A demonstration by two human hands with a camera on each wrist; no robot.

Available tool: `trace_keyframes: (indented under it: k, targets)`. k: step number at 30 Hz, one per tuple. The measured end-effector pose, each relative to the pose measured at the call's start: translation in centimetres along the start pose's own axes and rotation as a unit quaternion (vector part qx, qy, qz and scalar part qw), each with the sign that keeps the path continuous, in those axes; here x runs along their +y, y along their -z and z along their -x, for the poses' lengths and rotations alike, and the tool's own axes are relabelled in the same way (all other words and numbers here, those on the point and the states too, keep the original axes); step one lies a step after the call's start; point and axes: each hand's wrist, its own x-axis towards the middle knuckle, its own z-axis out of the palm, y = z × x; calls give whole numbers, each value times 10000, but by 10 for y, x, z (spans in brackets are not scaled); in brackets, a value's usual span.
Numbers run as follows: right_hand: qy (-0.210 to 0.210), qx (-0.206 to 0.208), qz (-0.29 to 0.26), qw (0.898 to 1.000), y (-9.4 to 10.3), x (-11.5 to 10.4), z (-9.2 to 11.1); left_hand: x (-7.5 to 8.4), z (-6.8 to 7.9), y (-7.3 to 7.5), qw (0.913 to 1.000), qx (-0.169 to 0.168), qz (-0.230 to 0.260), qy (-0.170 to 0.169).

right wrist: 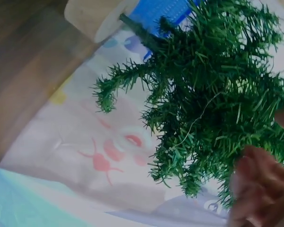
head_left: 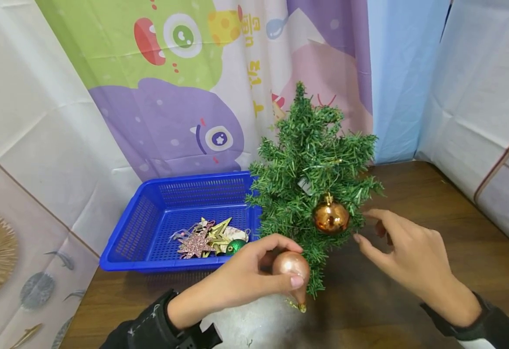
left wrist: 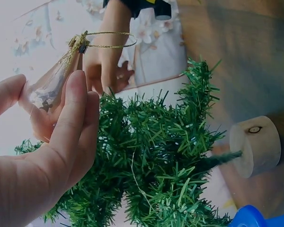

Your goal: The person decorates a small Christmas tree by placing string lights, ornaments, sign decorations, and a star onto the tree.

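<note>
My left hand (head_left: 245,274) pinches a shiny rose-gold teardrop Christmas ornament (head_left: 291,267), its narrow capped end pointing down toward me in the head view. A gold hanging cord (left wrist: 109,33) loops from that cap in the left wrist view. Behind it stands a small artificial Christmas tree (head_left: 295,160) on a round wooden base (left wrist: 260,146). One copper-coloured bauble (head_left: 331,216) hangs at the tree's front. Beside the right-hand branches is my right hand (head_left: 415,257), fingers loosely bent and nothing in its grasp; whether the fingertips touch the needles I cannot tell.
A blue plastic basket (head_left: 149,265) sits left of the tree. In it lie a pink glitter star (head_left: 196,244), a gold star (head_left: 220,232), a green bauble (head_left: 236,246) and other small ornaments. A cartoon-print curtain (head_left: 162,121) hangs behind the wooden table (head_left: 415,194).
</note>
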Motion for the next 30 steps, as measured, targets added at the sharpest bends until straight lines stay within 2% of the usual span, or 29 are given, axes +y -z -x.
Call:
trace_keyframes:
  k: [2, 3, 5, 7, 10, 13, 16, 20, 30]
  targets:
    - [602, 712, -219, 9954, 0, -7, -2, -1, 1, 1, 10000, 15, 51, -3]
    - [938, 1068, -388, 9891, 0, -12, -4, -1, 1, 1, 10000, 19, 75, -11]
    - [1660, 1655, -738, 9693, -1, -21, -9, -1, 1, 1, 9999, 13, 124, -12]
    - [2473, 2070, -1057, 9407, -4, -30, -12, -1, 1, 2, 9998, 8, 183, -3]
    - [3665, 2198, -1293, 8948, -10, -41, -13, -1, 1, 2, 9996, -14, 287, 45]
    - [4691, 1971, -1331, 8505, -18, -47, -10, -2, 0, 2, 9990, -66, 427, 84]
    - [5247, 1704, -1223, 8251, -26, -53, -8, -3, 0, 3, 9984, -169, 543, 63]
    - [5471, 1522, -1111, 8156, -31, -60, -11, -6, 1, 3, 9975, -265, 654, 54]
    - [5680, 1543, -1157, 8001, -30, -75, -24, -12, 1, 2, 9965, -193, 791, 177]
